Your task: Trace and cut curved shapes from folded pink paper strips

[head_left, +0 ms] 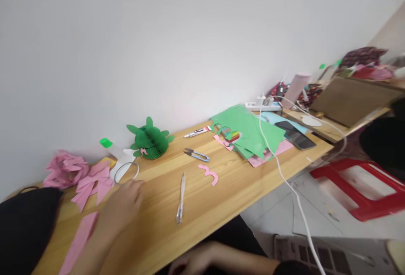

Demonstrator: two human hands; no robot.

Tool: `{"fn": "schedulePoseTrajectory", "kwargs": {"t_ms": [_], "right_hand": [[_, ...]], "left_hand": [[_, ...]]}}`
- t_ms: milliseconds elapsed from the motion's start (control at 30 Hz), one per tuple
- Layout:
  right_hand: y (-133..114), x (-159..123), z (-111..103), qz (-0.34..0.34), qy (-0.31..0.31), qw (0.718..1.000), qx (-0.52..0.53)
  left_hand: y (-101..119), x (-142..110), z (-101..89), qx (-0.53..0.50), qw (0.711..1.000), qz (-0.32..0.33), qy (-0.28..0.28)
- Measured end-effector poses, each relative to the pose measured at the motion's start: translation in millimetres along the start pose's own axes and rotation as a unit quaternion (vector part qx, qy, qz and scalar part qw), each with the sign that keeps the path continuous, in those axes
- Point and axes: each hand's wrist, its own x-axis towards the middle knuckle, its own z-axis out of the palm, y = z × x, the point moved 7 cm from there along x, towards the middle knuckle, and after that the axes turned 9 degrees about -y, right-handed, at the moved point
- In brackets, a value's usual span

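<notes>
My left hand (125, 201) rests on the wooden table with its fingers curled inward. Its palm side is hidden, so what it holds, if anything, does not show. Just beyond its knuckles is a thin grey hoop (116, 173); whether they touch is unclear. A pink paper bow (95, 183) and a pink paper strip (80, 241) lie to its left. Below the table edge, my right hand (191, 262) rests over my dark-clothed lap, its fingers partly cut off by the frame. Nearest it on the table lies a slim pen-like tool (182, 197).
A green honeycomb paper turtle (152, 142) stands by the wall. Thread snips (198, 155), a glue tube (198, 132) and a curvy pink cutout (209, 175) lie mid-table. Green sheets (243, 129), a phone (295, 135) and a white cable (286, 178) are rightward, above a red stool (363, 188).
</notes>
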Motion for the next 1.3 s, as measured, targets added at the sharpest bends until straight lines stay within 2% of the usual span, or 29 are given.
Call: {"fn": "schedulePoseTrajectory", "kwargs": {"t_ms": [33, 67, 133, 167, 233, 300, 333, 400, 500, 567, 633, 800, 967, 1300], "right_hand": [[1, -32, -8, 0.035, 0.004, 0.998, -0.055], [0, -67, -16, 0.058, 0.027, 0.993, -0.096], [2, -145, -38, 0.141, 0.142, 0.973, -0.114], [6, -187, -49, 0.214, 0.218, 0.946, -0.112], [7, -262, -63, 0.299, 0.326, 0.89, -0.111], [5, -327, -77, 0.379, 0.438, 0.807, -0.116], [2, -354, -83, 0.408, 0.488, 0.762, -0.12], [-7, -389, -96, 0.427, 0.567, 0.692, -0.131], [-22, -403, -117, 0.396, 0.644, 0.636, -0.153], [-28, -398, -128, 0.362, 0.679, 0.617, -0.164], [-32, -387, -136, 0.325, 0.704, 0.606, -0.177], [-32, -367, -143, 0.244, 0.743, 0.588, -0.209], [-31, -366, -143, 0.2, 0.763, 0.575, -0.215], [-33, -366, -149, 0.217, 0.778, 0.562, -0.179]], "left_hand": [[24, 8, 3.2, 0.007, 0.998, 0.062, 0.003], [44, 14, 6.9, 0.008, 0.995, 0.096, 0.001], [82, 23, 12.6, 0.004, 0.988, 0.157, -0.008], [101, 27, 13.9, 0.002, 0.982, 0.19, -0.012], [137, 34, 12.1, 0.002, 0.969, 0.247, -0.011], [175, 43, 7.5, 0.0, 0.952, 0.305, -0.01], [194, 48, 5.2, -0.002, 0.945, 0.326, -0.011], [231, 59, 2.8, -0.005, 0.932, 0.363, -0.017], [280, 74, 5.1, -0.02, 0.92, 0.39, -0.021], [303, 81, 11.7, -0.034, 0.92, 0.389, -0.023], [315, 85, 20.1, -0.052, 0.926, 0.373, -0.021], [322, 88, 36.1, -0.095, 0.934, 0.344, 0.001], [323, 92, 34.9, -0.132, 0.932, 0.336, 0.025], [325, 94, 16.0, -0.182, 0.911, 0.363, 0.073]]}}
